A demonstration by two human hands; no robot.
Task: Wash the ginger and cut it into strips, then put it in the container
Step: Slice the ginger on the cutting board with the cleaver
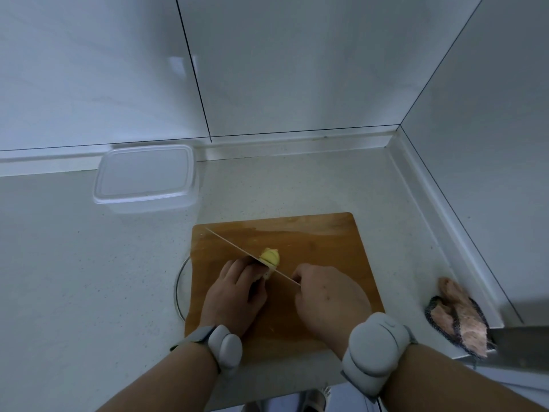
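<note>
A yellow piece of ginger (pixel 271 257) lies on the wooden cutting board (pixel 320 242). My left hand (pixel 234 295) holds the ginger from its near side with curled fingers. My right hand (pixel 326 298) grips the handle of a knife (pixel 237 249); the thin blade runs diagonally up-left across the ginger. A clear plastic container (pixel 145 176) stands at the back left by the wall, apart from the board.
A pink and dark cloth (pixel 457 316) lies at the right by the counter's raised edge. A round ring (pixel 178 289) shows under the board's left edge. Tiled walls close off the back and right. A steel surface (pixel 523 343) sits at the far right.
</note>
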